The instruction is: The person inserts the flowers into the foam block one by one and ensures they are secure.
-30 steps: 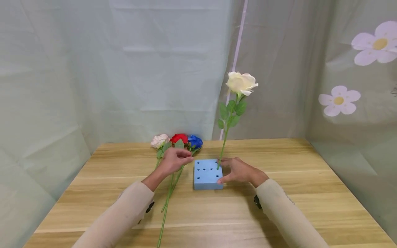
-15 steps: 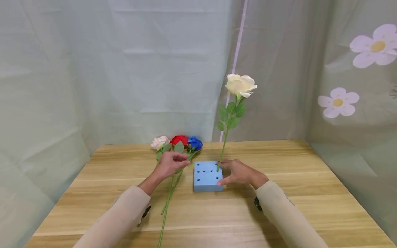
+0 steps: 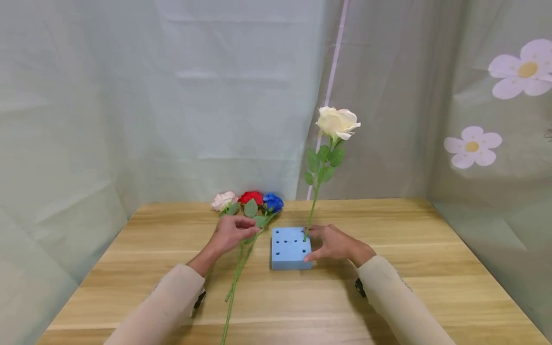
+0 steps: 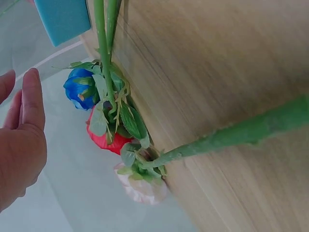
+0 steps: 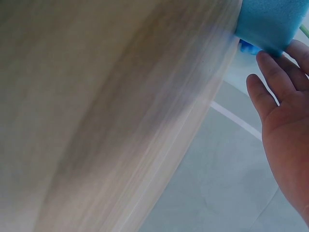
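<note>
A blue foam block (image 3: 291, 249) dotted with holes sits mid-table. An artificial white rose (image 3: 338, 123) stands in a hole near its right edge, leaning slightly right. My right hand (image 3: 334, 243) holds the block's right side, thumb at the front corner and fingers toward the back; the right wrist view shows fingertips at the block (image 5: 270, 21). Left of the block, my left hand (image 3: 230, 235) hovers over the lying stems, holding nothing, its fingers fairly straight in the left wrist view. Pink (image 3: 224, 201), red (image 3: 251, 197) and blue (image 3: 273, 202) roses lie behind it.
The roses' long green stems (image 3: 230, 306) cross on the wooden table (image 3: 414, 297) and run toward its front edge. Pale curtains (image 3: 241, 96) hang behind the table. On the right, the cloth bears printed flowers (image 3: 472, 146).
My left hand has drawn back left and toward me, away from the block. My right hand stays at the block, and the white rose keeps standing in its hole.
</note>
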Demonstrator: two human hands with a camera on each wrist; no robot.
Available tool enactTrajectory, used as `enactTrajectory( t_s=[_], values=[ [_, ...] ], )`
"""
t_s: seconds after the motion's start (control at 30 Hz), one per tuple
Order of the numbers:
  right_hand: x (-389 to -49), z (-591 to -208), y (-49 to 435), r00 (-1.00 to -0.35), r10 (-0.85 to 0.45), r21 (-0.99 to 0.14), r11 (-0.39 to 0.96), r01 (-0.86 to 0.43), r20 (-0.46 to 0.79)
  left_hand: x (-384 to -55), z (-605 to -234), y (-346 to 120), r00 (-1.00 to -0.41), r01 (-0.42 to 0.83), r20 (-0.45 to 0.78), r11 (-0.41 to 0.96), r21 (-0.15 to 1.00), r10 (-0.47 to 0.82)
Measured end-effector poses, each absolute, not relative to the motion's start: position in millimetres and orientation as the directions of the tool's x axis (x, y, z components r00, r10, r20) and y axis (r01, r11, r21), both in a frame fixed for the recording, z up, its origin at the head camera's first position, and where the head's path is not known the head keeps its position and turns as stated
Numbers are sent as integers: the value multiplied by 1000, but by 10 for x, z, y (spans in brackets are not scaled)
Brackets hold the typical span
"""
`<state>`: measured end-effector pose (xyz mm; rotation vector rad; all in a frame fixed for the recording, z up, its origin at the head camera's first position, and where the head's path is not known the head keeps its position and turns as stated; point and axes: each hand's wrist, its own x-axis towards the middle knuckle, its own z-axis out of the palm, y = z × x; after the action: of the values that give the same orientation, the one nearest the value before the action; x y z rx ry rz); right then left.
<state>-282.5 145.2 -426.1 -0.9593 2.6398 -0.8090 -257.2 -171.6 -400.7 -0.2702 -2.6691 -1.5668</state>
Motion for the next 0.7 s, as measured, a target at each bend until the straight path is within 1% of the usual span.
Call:
enactTrajectory(
  t_s=[0.23, 0.47, 0.7],
  values=[
    [-2793, -4282, 1471, -765, -644, -572, 634, -520, -19, -2538, -4069, -1733, -988, 146, 102, 467, 872, 119],
    [-2783, -4281, 1454, -765, -644, -570, 633, -525, -11, -2510, -4109, -1828, -994, 105, 78, 471, 876, 77],
    [-2784, -4270, 1451, -757, -653, -560, 623, -547, 12, -2508, -4165, -1911, -993, 116, 87, 449, 886, 85]
  ],
)
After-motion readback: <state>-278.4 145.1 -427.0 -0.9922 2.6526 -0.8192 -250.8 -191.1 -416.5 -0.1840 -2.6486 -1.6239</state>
